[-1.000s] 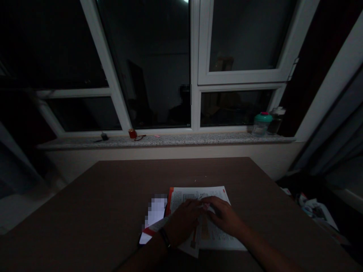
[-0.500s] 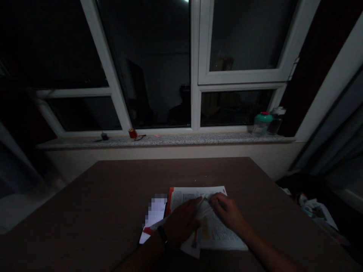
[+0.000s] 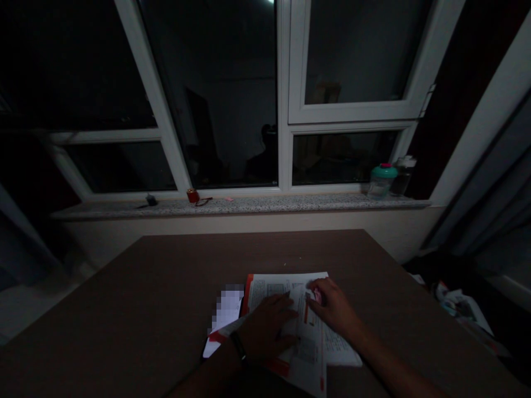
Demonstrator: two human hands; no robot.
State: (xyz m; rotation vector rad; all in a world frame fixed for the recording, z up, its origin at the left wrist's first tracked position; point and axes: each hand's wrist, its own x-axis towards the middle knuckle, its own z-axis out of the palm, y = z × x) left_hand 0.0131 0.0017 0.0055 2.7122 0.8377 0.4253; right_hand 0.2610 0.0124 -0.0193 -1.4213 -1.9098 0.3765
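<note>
A stack of printed sheets (image 3: pixel 286 284) with red edging lies on the dark brown table (image 3: pixel 166 287) near its front. My left hand (image 3: pixel 265 329) lies flat on the sheets, fingers spread, a dark band at the wrist. My right hand (image 3: pixel 332 307) rests just to its right, fingers bent on the upper edge of a loose sheet (image 3: pixel 309 354) that hangs skewed toward the near edge. Whether the fingers pinch that sheet is unclear in the dim light.
A stone windowsill (image 3: pixel 249 205) runs behind the table, under dark windows. On it stand a teal-lidded jar (image 3: pixel 381 179), a darker bottle (image 3: pixel 402 174) and a small red object (image 3: pixel 192 195). Papers (image 3: pixel 456 309) lie on the floor to the right.
My right hand has shifted right and up the page. A loose sheet has swung down and now sticks out toward the near table edge. The left hand stays pressed flat.
</note>
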